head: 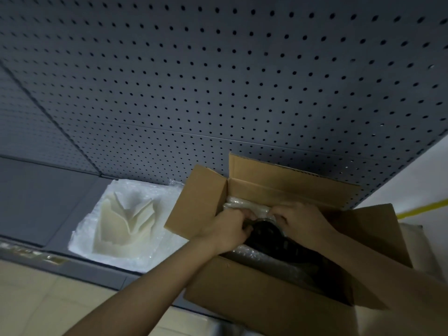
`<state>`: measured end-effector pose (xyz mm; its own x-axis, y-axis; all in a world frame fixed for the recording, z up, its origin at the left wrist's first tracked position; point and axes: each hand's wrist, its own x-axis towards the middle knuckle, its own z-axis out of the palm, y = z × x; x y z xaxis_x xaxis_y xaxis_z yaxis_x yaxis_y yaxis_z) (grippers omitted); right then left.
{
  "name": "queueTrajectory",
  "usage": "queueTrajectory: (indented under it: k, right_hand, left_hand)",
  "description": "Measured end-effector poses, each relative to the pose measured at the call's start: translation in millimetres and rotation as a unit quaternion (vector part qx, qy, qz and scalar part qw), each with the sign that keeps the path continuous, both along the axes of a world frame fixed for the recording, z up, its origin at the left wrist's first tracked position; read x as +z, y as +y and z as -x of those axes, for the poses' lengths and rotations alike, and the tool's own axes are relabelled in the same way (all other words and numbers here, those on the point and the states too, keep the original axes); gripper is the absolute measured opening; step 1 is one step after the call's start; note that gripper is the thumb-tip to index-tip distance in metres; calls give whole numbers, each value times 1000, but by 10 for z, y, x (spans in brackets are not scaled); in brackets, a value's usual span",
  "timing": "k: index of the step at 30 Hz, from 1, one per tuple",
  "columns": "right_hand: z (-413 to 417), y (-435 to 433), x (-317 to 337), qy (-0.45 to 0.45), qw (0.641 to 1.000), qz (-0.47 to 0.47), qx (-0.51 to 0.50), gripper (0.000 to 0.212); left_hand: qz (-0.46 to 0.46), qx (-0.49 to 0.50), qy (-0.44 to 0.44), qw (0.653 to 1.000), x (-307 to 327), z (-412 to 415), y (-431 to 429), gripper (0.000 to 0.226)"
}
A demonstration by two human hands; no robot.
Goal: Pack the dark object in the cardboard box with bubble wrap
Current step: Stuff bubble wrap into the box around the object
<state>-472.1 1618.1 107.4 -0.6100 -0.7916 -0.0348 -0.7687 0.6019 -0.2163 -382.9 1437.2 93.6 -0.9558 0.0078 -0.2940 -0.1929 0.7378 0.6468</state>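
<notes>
Where the grey shelf [43, 204] runs along the left, backed by a grey pegboard wall [218, 81] dotted with holes. Just right of the bare part, a loose sheet of bubble wrap [155, 246] spread flat on the shelf, with a stack of cream folded papers [126, 226] lying on top of it, fanned and slightly tilted. Further right, an open cardboard box [254, 294] on the shelf, touching the sheet's right edge; left flap raised and leaning outward, far flap upright against the pegboard, right flap folded outward.

Inside the box, a dark object [264, 235], black and rounded, sitting in the middle and partly hidden by both hands; exact shape hard to tell. More clear wrap around it: a pale bunched band [244, 204] against the far wall, and a shiny layer [274, 260] over the near part.

Left hand [226, 230] reaching in over the left flap, fingers curled and closed on the far-left edge of the dark object. Right hand [301, 223] reaching in from the near right, fingers pinched together on the wrap at the object's far edge, just beside the left hand. Beyond the box on the right, a pale wall with a yellow stripe [421, 208].
</notes>
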Motion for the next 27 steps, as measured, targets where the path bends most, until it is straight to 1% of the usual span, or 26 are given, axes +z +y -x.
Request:
queueTrajectory:
  k: [2, 5, 7, 10, 13, 14, 15, 16, 17, 18, 19, 20, 22, 24, 26, 27]
  right_hand:
    - [-89, -151, 29, -4, 998, 68, 2, 13]
    - [-221, -477, 116, 8, 988, 154, -12, 16]
    - [-336, -761, 206, 27, 979, 202, -23, 24]
    - [-587, -1311, 383, 37, 965, 259, -29, 26]
    - [-952, -1947, 457, 19, 954, 300, -16, 27]
    - [-1090, -2165, 414, 13, 951, 308, -29, 27]
    - [-1247, -2389, 351, -12, 948, 313, -55, 26]
    - [-1402, -2597, 283, -66, 943, 313, -94, 25]
    - [-1525, -2781, 182, -141, 932, 302, -142, 28]
    - [-1619, -2945, 84, -224, 912, 283, -195, 31]
    - [-1677, -3068, -62, -287, 888, 256, -251, 35]
    - [-1694, -3149, -239, -316, 867, 236, -304, 38]
    - [-1638, -3213, -576, -321, 821, 212, -422, 43]
    - [-1531, -3224, -850, -308, 772, 177, -528, 53]
    - [-1420, -3229, -1037, -307, 738, 145, -584, 68]
    - [-1375, -3233, -1105, -314, 728, 137, -593, 75]
  left_hand:
    - [-8, 36, 45, 998, 173, -91, -201, 28]
    - [9, 88, 131, 987, 518, -145, -638, 25]
    - [13, 130, 169, 977, 684, -165, -1010, 24]
    - [7, 202, 177, 963, 745, -255, -1688, 23]
    - [30, 223, 159, 961, 599, -470, -2347, 24]
    - [44, 211, 143, 966, 491, -554, -2549, 26]
    - [64, 185, 126, 973, 369, -640, -2738, 27]
    - [86, 147, 109, 979, 212, -715, -2905, 29]
    - [105, 101, 93, 985, 43, -781, -3046, 31]
    - [123, 53, 72, 988, -118, -840, -3156, 34]
    - [143, 6, 44, 989, -252, -900, -3227, 40]
    - [169, -32, 15, 985, -367, -960, -3279, 44]
    - [224, -95, -33, 969, -540, -1067, -3360, 49]
    - [265, -130, -43, 954, -620, -1114, -3446, 47]
    - [285, -140, -36, 947, -636, -1139, -3535, 42]
    - [282, -140, -37, 948, -644, -1159, -3574, 39]
